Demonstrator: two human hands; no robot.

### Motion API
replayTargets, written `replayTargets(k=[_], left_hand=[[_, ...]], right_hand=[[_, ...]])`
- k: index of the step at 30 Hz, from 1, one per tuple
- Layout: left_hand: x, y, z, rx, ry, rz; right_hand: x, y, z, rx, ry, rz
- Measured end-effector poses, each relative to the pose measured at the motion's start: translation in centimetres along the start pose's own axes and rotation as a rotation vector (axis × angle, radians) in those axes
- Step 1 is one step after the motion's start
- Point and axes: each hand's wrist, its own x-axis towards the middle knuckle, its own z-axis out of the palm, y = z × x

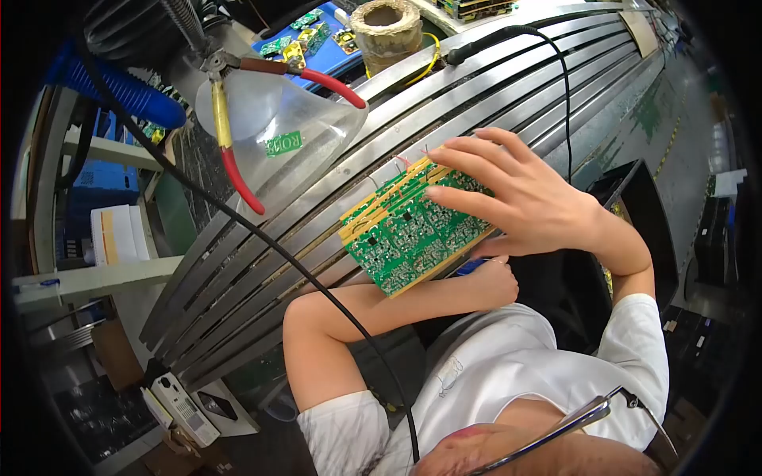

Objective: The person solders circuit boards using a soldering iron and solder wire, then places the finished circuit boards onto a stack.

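The right hand (516, 190) is closed over a stack of green circuit boards with yellow edges (421, 238), thumb on the near face, fingers across the top; the stack is tilted above the slatted metal table (397, 119). A holding and steadying step is judged to be in hand; for any shift, a firm grip clear of the thin wires along the upper edge is called for. The left hand (494, 284) is curled below the stack; whether anything is held in it cannot be told. Sideways room is bounded by a black bin (663, 226) near the right forearm and a hanging black cable (317, 283) on the left.
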Motion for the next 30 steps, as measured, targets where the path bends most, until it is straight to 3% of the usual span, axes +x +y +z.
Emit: replayTargets(k=[3, 5, 13, 15, 18, 22, 26, 30], left_hand=[[-0.1, -0.8, 1.0, 0.096, 0.277, 0.02], [-0.5, -1.3, 1.3, 0.099, 0.33, 0.014], [-0.4, -2.4, 2.6, -0.004, 0.313, -0.027], [0.8, -2.0, 4.5, -0.089, 0.272, -0.06], [0.4, -1.5, -0.7, -0.033, 0.066, -0.019], [0.2, -2.0, -2.4, 0.063, 0.061, 0.029], [0.5, -2.3, -1.9, 0.058, -0.015, 0.021], [0.6, -2.3, -2.0, 0.045, -0.056, 0.001]], right_hand=[[1.0, 0.2, 0.2, -0.046, -0.103, 0.007], [1.3, 0.3, 0.2, -0.03, -0.127, 0.022], [-0.3, 0.5, -2.4, 0.038, -0.054, -0.065], [-2.7, 1.3, -4.6, 0.185, 0.062, -0.082], [-7.0, 3.8, -7.9, 0.385, 0.289, -0.036], [-12.8, 13.6, -10.1, 0.492, 0.689, 0.367], [-11.0, 26.7, -9.9, 0.64, 0.837, 0.756], [-6.4, 36.4, -9.4, 0.766, 0.56, 0.892]])
